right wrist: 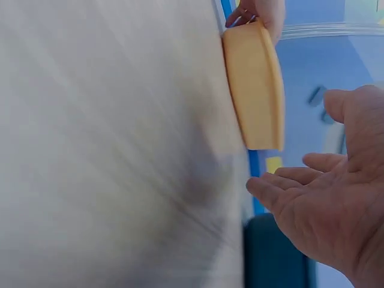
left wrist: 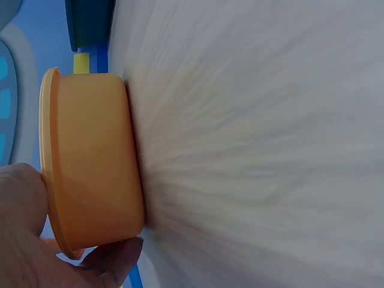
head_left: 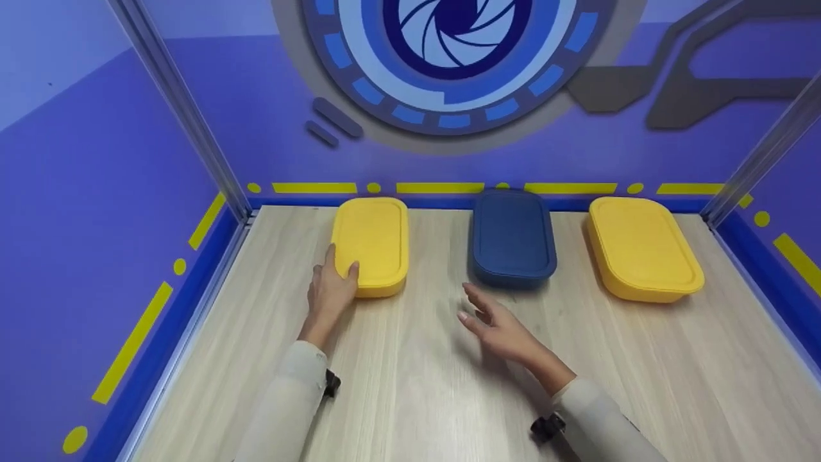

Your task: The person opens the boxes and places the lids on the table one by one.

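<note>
At the back left of the wooden table stands a yellow lunch box (head_left: 372,240) with its lid on. My left hand (head_left: 331,289) holds this box at its left side, the thumb over the lid's edge and the fingers along the side wall. In the left wrist view the fingers (left wrist: 114,261) reach round the lower corner of the box (left wrist: 96,162), whose base is at the tabletop. My right hand (head_left: 503,330) is held over the table with nothing in it, fingers extended and thumb apart, just in front of a dark blue lunch box (head_left: 513,237).
Another yellow lidded box (head_left: 644,247) stands at the back right of the table (head_left: 410,385). Purple-blue printed panels (head_left: 96,224) wall in the left, back and right sides. Metal posts (head_left: 186,109) mark the back corners.
</note>
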`<state>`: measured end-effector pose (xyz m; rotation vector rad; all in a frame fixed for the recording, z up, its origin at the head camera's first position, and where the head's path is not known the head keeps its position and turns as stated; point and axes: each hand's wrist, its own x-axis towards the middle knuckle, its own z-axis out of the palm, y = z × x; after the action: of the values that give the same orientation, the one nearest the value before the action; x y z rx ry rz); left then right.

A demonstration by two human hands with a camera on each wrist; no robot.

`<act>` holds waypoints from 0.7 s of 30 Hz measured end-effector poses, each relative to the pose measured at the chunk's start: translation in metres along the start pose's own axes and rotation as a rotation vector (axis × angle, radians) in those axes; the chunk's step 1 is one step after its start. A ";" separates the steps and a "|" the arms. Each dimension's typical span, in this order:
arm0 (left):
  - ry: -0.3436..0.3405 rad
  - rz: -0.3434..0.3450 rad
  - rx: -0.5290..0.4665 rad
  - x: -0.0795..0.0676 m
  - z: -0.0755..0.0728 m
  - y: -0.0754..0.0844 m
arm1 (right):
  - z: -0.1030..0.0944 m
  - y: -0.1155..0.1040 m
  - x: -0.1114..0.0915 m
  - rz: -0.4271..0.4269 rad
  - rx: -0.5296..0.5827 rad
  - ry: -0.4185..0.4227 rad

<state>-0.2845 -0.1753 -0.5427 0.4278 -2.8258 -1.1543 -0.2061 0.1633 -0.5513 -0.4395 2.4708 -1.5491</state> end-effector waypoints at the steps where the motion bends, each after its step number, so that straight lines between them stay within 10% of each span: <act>1: -0.005 0.006 0.012 -0.002 0.000 0.000 | 0.003 0.002 0.002 0.004 -0.001 -0.007; 12: -0.056 0.063 0.112 -0.022 0.001 0.007 | 0.021 0.002 0.035 0.054 -0.227 -0.154; 21: -0.105 0.104 0.109 -0.046 0.007 0.011 | 0.033 0.001 0.056 0.117 -0.191 -0.213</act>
<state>-0.2438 -0.1505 -0.5377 0.2290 -2.9713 -1.0368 -0.2481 0.1168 -0.5668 -0.4540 2.4380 -1.1629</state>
